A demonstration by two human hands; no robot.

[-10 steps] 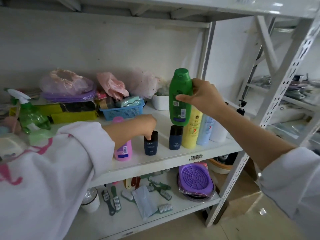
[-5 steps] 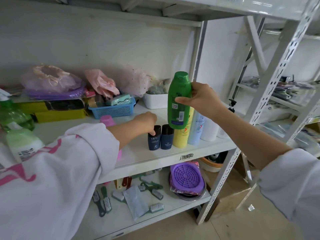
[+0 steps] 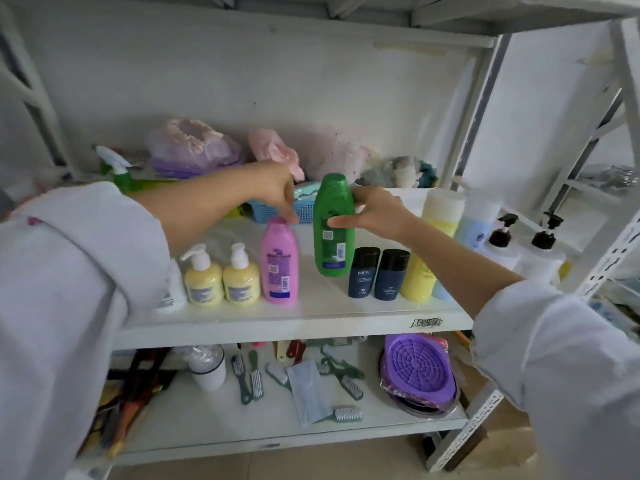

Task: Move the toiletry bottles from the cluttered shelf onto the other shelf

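Note:
My right hand [image 3: 375,213] grips a green bottle [image 3: 334,225] around its upper half and holds it upright just above the white shelf [image 3: 311,317]. My left hand [image 3: 273,190] hovers over the cap of a pink bottle [image 3: 279,261] that stands on the shelf; its fingertips are pinched at the cap, and contact is unclear. Two dark blue bottles [image 3: 377,273] stand right of the green one. A yellow bottle [image 3: 431,244] and a pale blue bottle [image 3: 478,220] stand behind my right forearm. Two yellow pump bottles [image 3: 221,277] stand left of the pink one.
Two white pump bottles [image 3: 526,247] stand at the shelf's right end by the perforated post [image 3: 609,258]. A blue basket [image 3: 277,211], shower caps [image 3: 194,147] and a green spray bottle [image 3: 117,171] crowd the back. Brushes and a purple round tray [image 3: 417,363] lie on the lower shelf.
My left hand let go of the dark blue bottle and moved left and up to the pink bottle's cap. The green bottle has come down and left, toward the gap beside the pink one.

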